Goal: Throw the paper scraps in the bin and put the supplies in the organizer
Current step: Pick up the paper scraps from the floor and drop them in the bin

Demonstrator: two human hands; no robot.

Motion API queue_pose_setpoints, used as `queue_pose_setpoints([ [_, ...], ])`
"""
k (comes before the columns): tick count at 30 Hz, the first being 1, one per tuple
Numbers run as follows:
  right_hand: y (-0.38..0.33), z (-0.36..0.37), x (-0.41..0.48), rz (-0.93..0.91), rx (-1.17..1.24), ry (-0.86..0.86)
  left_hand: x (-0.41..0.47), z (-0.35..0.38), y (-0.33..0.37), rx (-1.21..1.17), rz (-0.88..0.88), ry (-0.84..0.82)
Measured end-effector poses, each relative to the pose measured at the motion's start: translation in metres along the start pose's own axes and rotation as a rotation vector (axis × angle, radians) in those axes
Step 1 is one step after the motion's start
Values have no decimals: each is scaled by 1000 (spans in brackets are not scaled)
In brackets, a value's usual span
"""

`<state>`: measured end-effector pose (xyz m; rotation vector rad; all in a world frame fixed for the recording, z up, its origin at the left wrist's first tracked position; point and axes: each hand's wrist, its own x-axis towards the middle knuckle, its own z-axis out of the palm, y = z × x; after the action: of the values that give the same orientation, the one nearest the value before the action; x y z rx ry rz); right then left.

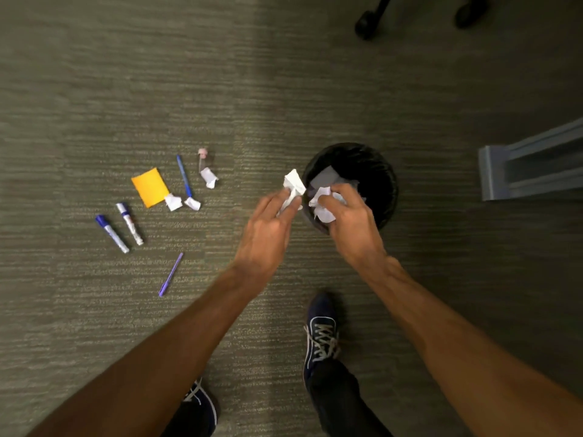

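A round black bin (378, 171) stands on the carpet with grey paper inside. My right hand (350, 225) holds a white crumpled paper scrap (323, 206) over the bin's near rim. My left hand (268, 228) grips another white paper scrap (293, 184) just left of the bin. On the floor to the left lie three more crumpled scraps (173, 201) (193, 203) (209, 177), a yellow sticky-note pad (150, 187), a blue pen (184, 175), two markers (112, 234) (129, 223), a purple pen (170, 275) and a small pink-capped item (203, 156).
A grey metal desk foot (530, 165) lies on the floor right of the bin. Black chair casters (366, 25) sit at the top. My two dark shoes (320, 329) stand on the carpet below my hands.
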<state>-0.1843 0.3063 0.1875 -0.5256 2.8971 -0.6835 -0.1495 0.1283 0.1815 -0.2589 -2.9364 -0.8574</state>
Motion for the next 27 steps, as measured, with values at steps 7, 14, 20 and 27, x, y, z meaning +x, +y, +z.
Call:
queue_pose_setpoints([
  [7, 68, -14, 0, 211, 2, -185, 48, 44, 33, 54, 132, -363],
  [14, 97, -2, 21, 273, 7, -264, 81, 93, 25, 115, 78, -533],
  [20, 106, 3, 27, 182, -138, -405, 88, 97, 31, 186, 83, -545],
  [27, 91, -13, 14, 74, -101, -332, 59, 55, 34, 122, -3, -431],
])
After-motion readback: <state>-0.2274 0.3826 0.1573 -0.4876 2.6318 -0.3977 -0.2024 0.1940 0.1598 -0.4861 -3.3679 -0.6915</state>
